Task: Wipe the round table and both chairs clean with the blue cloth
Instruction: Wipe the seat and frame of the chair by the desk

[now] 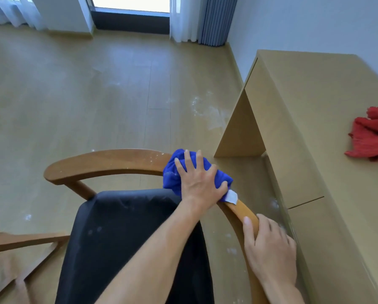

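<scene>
Blue cloth (172, 172) bunched on the curved wooden back of the chair (104, 162), pressed under the left hand (200, 182), fingers spread over it. Right hand (269, 244) curled round the same rail, nearer. Red cloth (372, 137) on the cabinet (328, 119).

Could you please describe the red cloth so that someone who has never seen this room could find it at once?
Start at the long tan cabinet against the right wall. The red cloth lies crumpled on its top, near the picture's right edge. It lies loose and untouched, unlike the blue cloth under the left hand.
</scene>
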